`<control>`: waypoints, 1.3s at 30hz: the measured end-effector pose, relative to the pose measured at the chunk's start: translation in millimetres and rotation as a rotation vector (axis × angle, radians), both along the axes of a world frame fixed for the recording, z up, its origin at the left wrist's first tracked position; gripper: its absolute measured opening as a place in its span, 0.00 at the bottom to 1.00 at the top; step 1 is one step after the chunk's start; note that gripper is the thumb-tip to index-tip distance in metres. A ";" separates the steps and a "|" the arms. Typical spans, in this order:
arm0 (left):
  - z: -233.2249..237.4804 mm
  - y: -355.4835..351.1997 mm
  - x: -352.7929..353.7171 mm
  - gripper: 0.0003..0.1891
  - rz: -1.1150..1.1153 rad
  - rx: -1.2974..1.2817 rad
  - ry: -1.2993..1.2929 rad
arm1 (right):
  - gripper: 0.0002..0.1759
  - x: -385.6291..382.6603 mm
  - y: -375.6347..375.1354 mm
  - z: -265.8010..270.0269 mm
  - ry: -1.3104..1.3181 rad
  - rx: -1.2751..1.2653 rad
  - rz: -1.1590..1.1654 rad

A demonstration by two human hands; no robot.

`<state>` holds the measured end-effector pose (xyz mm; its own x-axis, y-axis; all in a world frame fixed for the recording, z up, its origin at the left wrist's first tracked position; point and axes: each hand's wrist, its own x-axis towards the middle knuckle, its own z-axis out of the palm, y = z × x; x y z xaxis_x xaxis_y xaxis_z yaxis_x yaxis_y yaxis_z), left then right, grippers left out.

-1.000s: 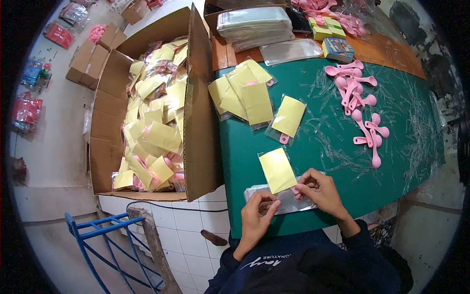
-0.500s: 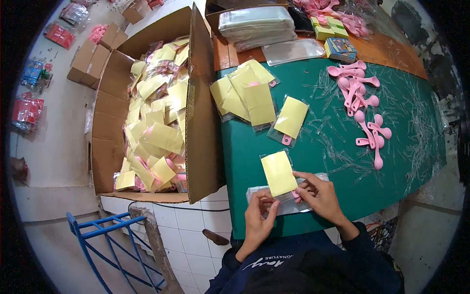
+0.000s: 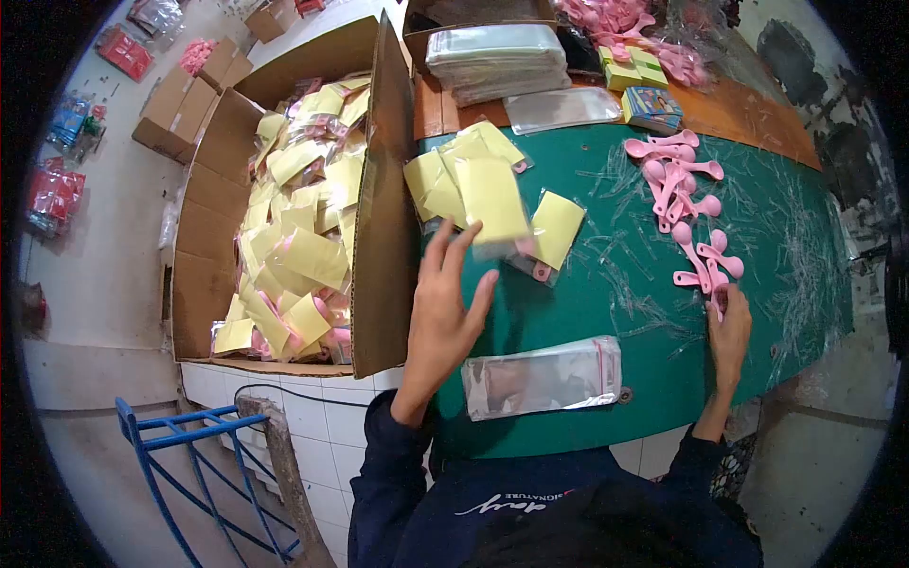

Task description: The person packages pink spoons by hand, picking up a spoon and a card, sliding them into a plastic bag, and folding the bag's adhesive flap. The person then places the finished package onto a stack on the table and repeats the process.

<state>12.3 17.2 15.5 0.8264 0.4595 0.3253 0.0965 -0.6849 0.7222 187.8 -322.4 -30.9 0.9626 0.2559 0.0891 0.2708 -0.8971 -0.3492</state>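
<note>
My left hand (image 3: 447, 308) is over the left part of the green table, fingers apart, close below a slightly blurred bagged yellow card (image 3: 490, 201) on the pile of bagged cards. Another bagged yellow card (image 3: 557, 227) lies just right of it, a bit of pink showing at its lower end. At the right, my right hand (image 3: 729, 327) has its fingers closed on the lowest pink spoon (image 3: 717, 295) of a spread of pink spoons (image 3: 682, 189). Clear plastic bags (image 3: 544, 379) lie flat between my two hands, near the front edge.
A tall cardboard box (image 3: 369, 208) full of bagged yellow cards stands left of the table. Small clear plastic pieces (image 3: 630, 308) are scattered over the green surface (image 3: 530, 317). Stacked clear bags (image 3: 497, 57) and small card packs (image 3: 651, 107) lie at the back. A blue metal frame (image 3: 189, 431) stands lower left.
Both hands have parted from the bagged card held over the clear bags. A bagged card is now on the left pile by my left hand; my right hand has moved right to the spoons.
</note>
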 end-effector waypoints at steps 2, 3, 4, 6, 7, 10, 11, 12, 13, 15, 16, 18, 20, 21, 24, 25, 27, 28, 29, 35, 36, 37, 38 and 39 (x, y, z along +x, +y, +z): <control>-0.1 -7.9 8.8 0.16 -0.057 0.134 0.023 | 0.14 3.9 5.1 4.5 0.085 0.075 -0.117; -4.2 -17.0 9.1 0.14 -0.189 0.036 0.029 | 0.15 4.0 6.8 5.8 0.130 0.113 -0.176; -17.0 -29.8 7.1 0.12 -0.347 -0.047 0.067 | 0.16 3.7 6.2 5.3 0.039 0.020 -0.135; -37.9 -59.2 -0.5 0.15 -0.534 -0.104 0.222 | 0.18 4.5 4.5 2.8 -0.145 -0.168 -0.048; -45.6 -67.9 -2.5 0.15 -0.527 -0.054 0.224 | 0.19 7.2 2.3 -3.3 -0.179 -0.172 -0.020; -59.1 -77.5 -1.9 0.16 -0.511 0.029 0.209 | 0.20 15.7 -0.2 -10.7 -0.195 -0.203 0.001; -60.4 -76.3 -1.3 0.15 -0.514 -0.010 0.205 | 0.20 17.4 -0.2 -5.9 -0.140 -0.220 -0.031; -58.6 -72.8 0.1 0.14 -0.515 -0.047 0.200 | 0.20 17.6 2.4 1.0 -0.086 -0.235 -0.062; -57.2 -68.9 1.8 0.13 -0.514 -0.079 0.191 | 0.19 17.9 5.1 7.1 -0.164 -0.192 -0.061; -55.9 -64.2 1.2 0.11 -0.498 -0.086 0.153 | 0.18 13.6 8.0 20.5 -0.312 -0.108 -0.062; -55.5 -62.2 1.3 0.10 -0.493 -0.090 0.133 | 0.15 9.7 12.5 29.3 -0.325 -0.055 -0.067; -50.5 -59.7 -0.5 0.08 -0.463 -0.114 0.225 | 0.14 -8.1 28.0 48.6 -0.277 0.162 -0.005; -50.5 -59.4 -0.9 0.07 -0.447 -0.158 0.258 | 0.14 -29.1 45.2 53.3 -0.147 0.442 0.075; -53.2 -59.8 -1.1 0.07 -0.446 -0.192 0.244 | 0.14 -41.1 52.2 52.6 -0.042 0.612 0.124; -52.7 -60.2 -1.0 0.06 -0.464 -0.224 0.128 | 0.16 -76.2 80.1 53.9 0.151 0.831 0.192; -51.2 -60.1 -1.0 0.06 -0.474 -0.222 0.078 | 0.16 -83.1 87.2 54.1 0.193 0.857 0.201; -47.5 -58.0 -3.6 0.06 -0.501 -0.244 0.093 | 0.16 -86.9 95.0 49.8 0.131 0.617 0.327; -45.6 -56.3 -5.2 0.06 -0.514 -0.256 0.099 | 0.15 -87.1 96.6 48.1 0.099 0.494 0.388; -42.8 -53.9 -7.5 0.06 -0.521 -0.363 0.146 | 0.15 -86.8 95.7 47.7 0.107 0.489 0.392; -40.6 -42.2 -19.6 0.08 -0.527 -0.943 0.291 | 0.13 -81.8 84.3 43.1 0.210 0.727 0.344; -42.2 -41.6 -20.0 0.09 -0.518 -0.990 0.309 | 0.12 -81.7 85.0 46.4 0.260 0.837 0.304; -42.8 -41.1 -19.9 0.09 -0.512 -1.036 0.327 | 0.12 -81.6 85.9 50.5 0.308 0.946 0.261; -41.1 -41.4 -19.6 0.10 -0.497 -1.054 0.323 | 0.11 -82.3 89.5 55.5 0.298 0.961 0.267; -37.9 -41.7 -19.2 0.10 -0.482 -1.071 0.318 | 0.11 -83.0 92.2 55.7 0.299 0.974 0.275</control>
